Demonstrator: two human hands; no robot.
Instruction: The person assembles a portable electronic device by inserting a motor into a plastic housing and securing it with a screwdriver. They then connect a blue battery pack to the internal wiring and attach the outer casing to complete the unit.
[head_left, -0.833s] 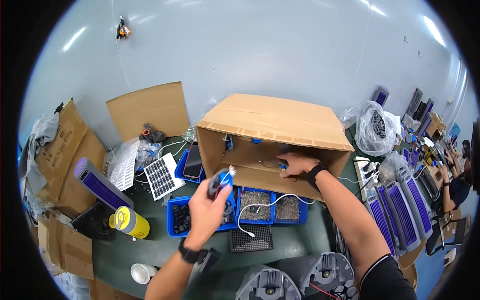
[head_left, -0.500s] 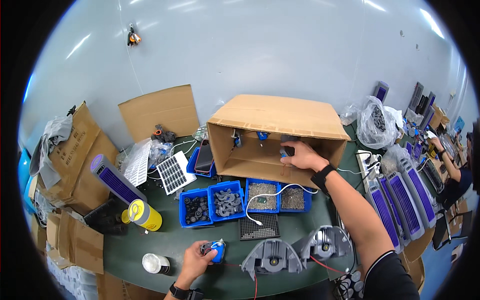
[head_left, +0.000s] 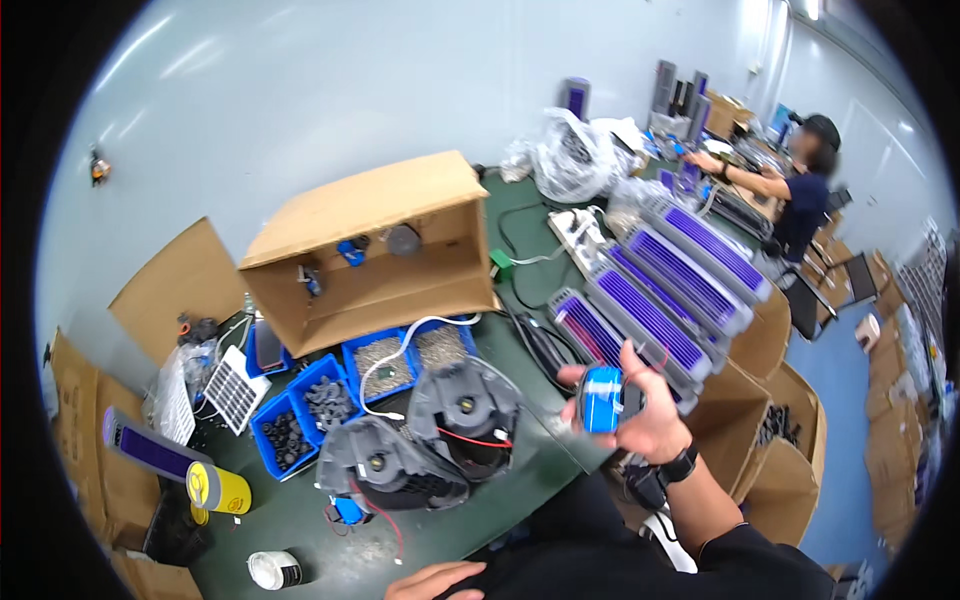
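My right hand [head_left: 652, 425] is raised beyond the table's right part, its fingers around a blue-wrapped block [head_left: 603, 400] with dark, rounded sides. My left hand [head_left: 437, 581] rests low against my dark clothing, fingers stretched out, holding nothing that I can see. Two grey fan housings [head_left: 466, 405] with red wires stand on the green table ahead of it. By the nearer housing lies another blue part [head_left: 348, 511] with thin wires, partly hidden. An open cardboard box [head_left: 375, 290] on its side contains a few small blue and grey parts.
Blue bins [head_left: 327, 402] hold dark and grey small parts and screws. A yellow canister [head_left: 220, 488] and white tub [head_left: 273, 570] stand left. Purple-grey slatted units [head_left: 650, 315] lie right, above open cartons [head_left: 740, 420]. Another person [head_left: 800, 195] works at the far right.
The view has swung right. My right hand has come out of the cardboard box and now holds the blue-wrapped block. My left hand has let go of its blue part and drawn back.
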